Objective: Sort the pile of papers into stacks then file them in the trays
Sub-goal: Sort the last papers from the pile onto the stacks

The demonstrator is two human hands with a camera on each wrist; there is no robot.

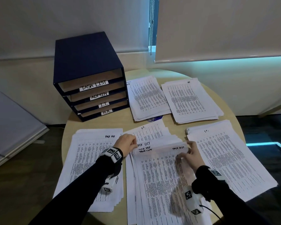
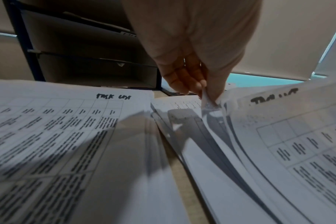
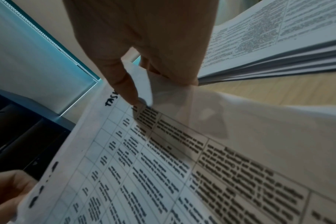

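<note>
Both hands, left [image 1: 126, 143] and right [image 1: 190, 153], pinch the top sheet's [image 1: 159, 168] far corners.

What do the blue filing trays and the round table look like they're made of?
Blue filing trays: probably board covered in matte navy paper; the tray floors look raw brown like cardboard. Round table: pale wood-look top, faint grain in the right wrist view, perhaps laminate.

Setting. A round, light wood-grain table [image 1: 152, 73] stands near a pale wall [image 1: 71, 21]. A cream roller blind [image 1: 225, 30] with a bead chain [image 1: 151, 25] covers the window; a cyan glow shows beneath its hem. The floor [image 1: 266, 127] is dark.
</note>
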